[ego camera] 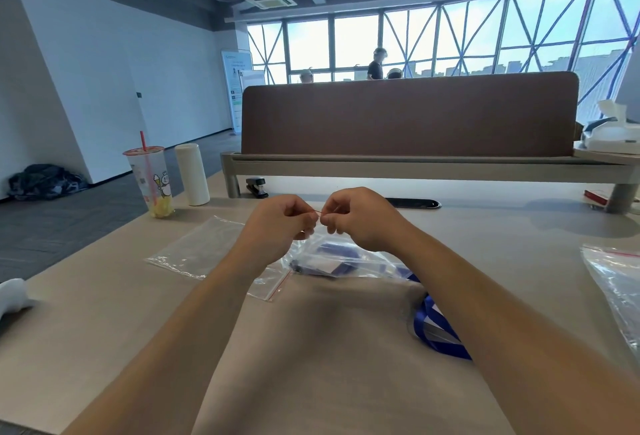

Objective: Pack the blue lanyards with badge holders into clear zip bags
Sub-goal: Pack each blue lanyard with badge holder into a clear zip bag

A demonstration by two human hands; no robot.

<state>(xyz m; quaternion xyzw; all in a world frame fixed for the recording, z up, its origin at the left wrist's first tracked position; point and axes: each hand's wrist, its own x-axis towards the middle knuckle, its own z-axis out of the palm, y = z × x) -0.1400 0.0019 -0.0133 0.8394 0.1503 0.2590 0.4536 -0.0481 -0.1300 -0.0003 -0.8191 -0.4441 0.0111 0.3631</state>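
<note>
Mid-frame, the left hand [280,223] and right hand [360,219] pinch the top edge of a filled zip bag [346,261] on the bench [329,348]. An empty bag [204,251] lies to its left and loose lanyards [436,327] to its lower right. A cup [152,181], bottle [192,174] and stapler [257,186] stand behind, at upper left.

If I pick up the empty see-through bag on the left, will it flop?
Probably floppy: the empty zip bag is thin film lying flat on the table. Likely very light, so a push may slide it. Its shine suggests slippery.
</note>
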